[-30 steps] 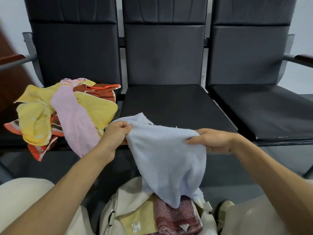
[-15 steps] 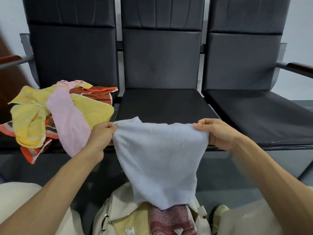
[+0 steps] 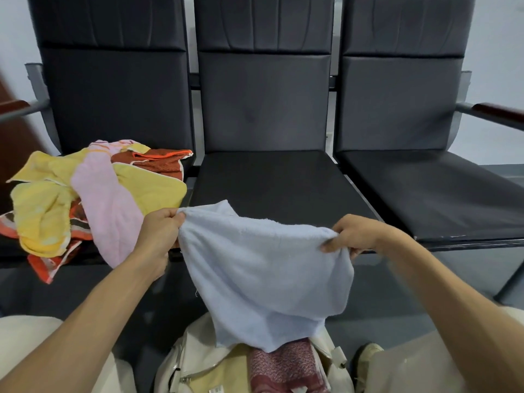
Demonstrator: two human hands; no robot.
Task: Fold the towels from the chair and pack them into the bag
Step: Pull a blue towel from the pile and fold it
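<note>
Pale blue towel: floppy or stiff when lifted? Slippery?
Likely floppy: the pale blue towel sags between the left hand and right hand, its tail hanging over the bag. Probably light: pinches at two corners carry it. Looped nap suggests little slip.

Head camera looks forward-down, close over hands (image 3: 160,236).

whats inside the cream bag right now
The cream bag holds a dark red patterned towel and, to its left, a yellowish cloth. The light blue towel hangs in front of the bag's far side, so whatever lies there is hidden.
</note>
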